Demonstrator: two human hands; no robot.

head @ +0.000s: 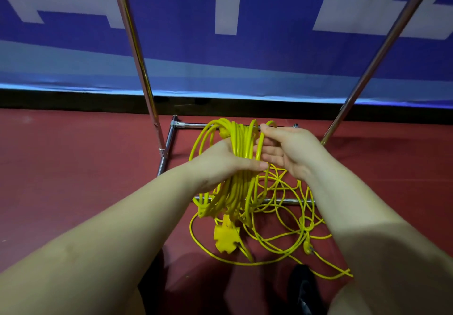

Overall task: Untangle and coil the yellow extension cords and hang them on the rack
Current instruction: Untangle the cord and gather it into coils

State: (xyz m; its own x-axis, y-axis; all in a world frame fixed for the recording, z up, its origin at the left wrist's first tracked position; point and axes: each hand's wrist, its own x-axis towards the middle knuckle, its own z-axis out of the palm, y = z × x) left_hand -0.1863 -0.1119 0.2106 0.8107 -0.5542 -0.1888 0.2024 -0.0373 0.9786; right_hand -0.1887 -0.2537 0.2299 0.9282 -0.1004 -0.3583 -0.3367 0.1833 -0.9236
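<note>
Your left hand has its grip wrapped around the middle of a thick yellow coil, thumb across the front of the bundle, holding it up over the floor. The loops stick out above your fist and hang down below it, and a flat multi-outlet end dangles at the bottom.

Your right hand is just beside the coil on its right side. Thumb and forefinger pinch a single yellow strand at the top of the loop, while the other fingers stay loosely spread behind it.

Below your hands, the rest of the thinner yellow cord is a loose tangle on the red floor, some of it draped over the rack's lower bar. A plug lies near your right forearm.

The chrome rack stands right in front of you, its two uprights rising on either side of the coil, with a blue and white banner behind it. A dark shoe shows at the bottom.
</note>
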